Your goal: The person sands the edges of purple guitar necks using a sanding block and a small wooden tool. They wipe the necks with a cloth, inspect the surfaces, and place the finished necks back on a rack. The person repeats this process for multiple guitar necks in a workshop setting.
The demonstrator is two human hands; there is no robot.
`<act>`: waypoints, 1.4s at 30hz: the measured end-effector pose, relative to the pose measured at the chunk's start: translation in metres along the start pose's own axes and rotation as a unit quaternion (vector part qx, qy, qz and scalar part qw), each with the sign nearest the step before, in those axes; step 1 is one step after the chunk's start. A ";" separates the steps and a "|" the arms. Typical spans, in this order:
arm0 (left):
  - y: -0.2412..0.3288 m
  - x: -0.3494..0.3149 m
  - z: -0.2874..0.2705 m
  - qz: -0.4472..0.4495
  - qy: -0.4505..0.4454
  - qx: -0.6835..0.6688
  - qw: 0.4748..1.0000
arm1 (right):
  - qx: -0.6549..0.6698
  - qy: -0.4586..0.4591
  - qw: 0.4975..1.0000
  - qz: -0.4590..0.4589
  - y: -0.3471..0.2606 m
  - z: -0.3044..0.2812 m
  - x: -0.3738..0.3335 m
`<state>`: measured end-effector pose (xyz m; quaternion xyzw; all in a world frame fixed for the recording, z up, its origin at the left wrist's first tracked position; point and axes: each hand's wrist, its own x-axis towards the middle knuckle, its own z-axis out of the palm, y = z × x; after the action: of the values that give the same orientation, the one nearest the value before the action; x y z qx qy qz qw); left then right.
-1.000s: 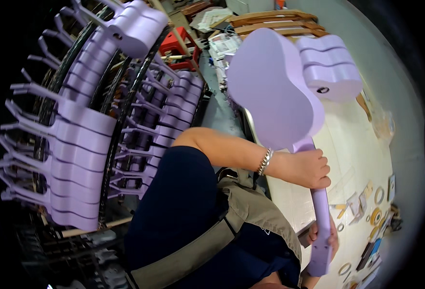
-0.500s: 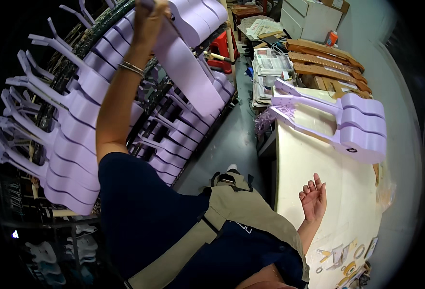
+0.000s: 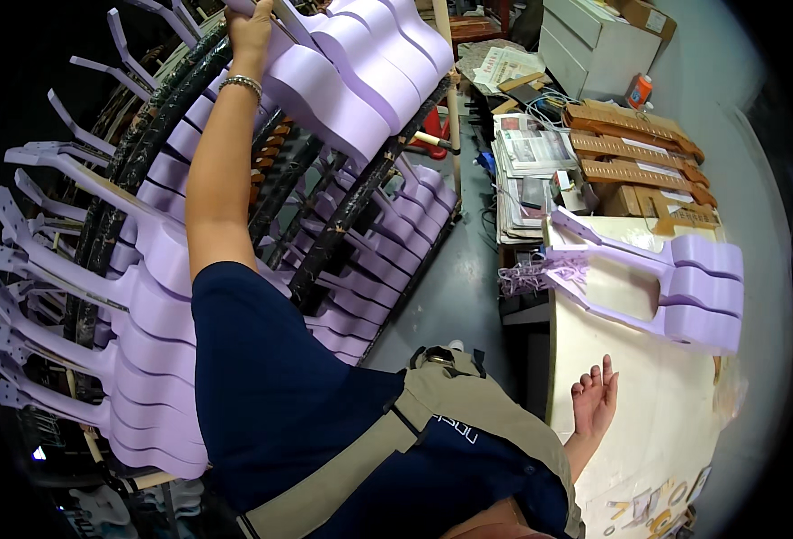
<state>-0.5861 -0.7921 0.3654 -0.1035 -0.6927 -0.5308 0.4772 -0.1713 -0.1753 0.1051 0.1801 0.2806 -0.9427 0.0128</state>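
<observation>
Our left hand [image 3: 252,31] raised and clamped on the neck of a lilac guitar [image 3: 324,76] among others on the rack [image 3: 136,180], our right hand [image 3: 594,400] flat, fingers spread, on the pale workbench [image 3: 648,431].

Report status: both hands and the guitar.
Left hand gripping lilac guitar at rack. Right hand flat, open on workbench. Nothing blocking.

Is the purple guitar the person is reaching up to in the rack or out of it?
In the rack. The lilac-painted guitar body sits in the row on the black rack, while the left hand grips its neck.
</observation>
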 end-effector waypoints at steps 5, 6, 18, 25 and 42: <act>-0.029 0.010 -0.001 -0.047 0.013 0.163 0.985 | 0.002 0.031 0.999 -0.023 0.001 0.005 0.011; -0.012 0.009 0.008 -0.034 0.000 0.283 0.958 | 0.005 0.040 0.999 -0.032 0.001 0.005 0.012; -0.005 0.015 -0.011 0.027 0.059 0.652 0.755 | 0.015 -0.016 1.000 0.003 0.012 0.011 0.040; 0.163 -0.023 -0.139 0.131 0.489 0.625 0.594 | 0.031 -0.109 0.991 0.065 0.015 0.004 0.059; 0.290 -0.160 -0.116 -0.022 -0.030 0.135 0.990 | -0.014 -0.022 0.999 0.037 0.012 -0.067 -0.091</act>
<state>-0.2497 -0.7104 0.4250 -0.0386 -0.7745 -0.4391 0.4536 -0.0622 -0.1570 0.0780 0.1691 0.2869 -0.9413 0.0562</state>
